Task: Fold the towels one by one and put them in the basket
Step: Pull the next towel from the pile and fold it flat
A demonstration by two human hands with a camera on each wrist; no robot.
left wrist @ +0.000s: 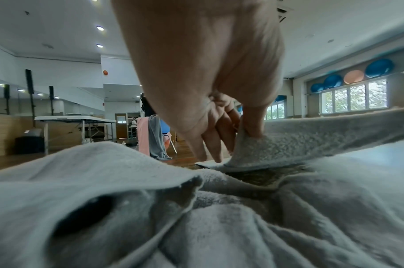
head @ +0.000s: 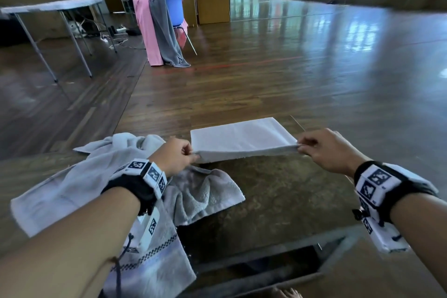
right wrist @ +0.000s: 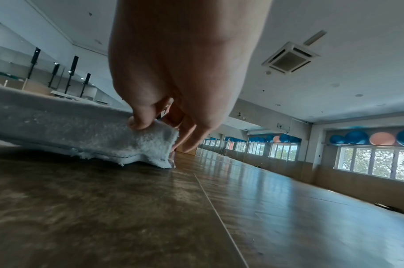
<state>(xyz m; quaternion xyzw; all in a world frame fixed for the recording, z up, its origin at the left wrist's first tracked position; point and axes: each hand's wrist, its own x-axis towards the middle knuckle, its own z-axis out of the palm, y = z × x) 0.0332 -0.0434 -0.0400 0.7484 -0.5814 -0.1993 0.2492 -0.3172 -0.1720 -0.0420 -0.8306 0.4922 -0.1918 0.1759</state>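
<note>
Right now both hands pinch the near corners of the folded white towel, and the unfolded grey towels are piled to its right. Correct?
Not quite. The left hand and right hand do pinch the near corners of the folded white towel, but the unfolded grey towels are piled to its left, under the left forearm. The head view shows this.
</note>
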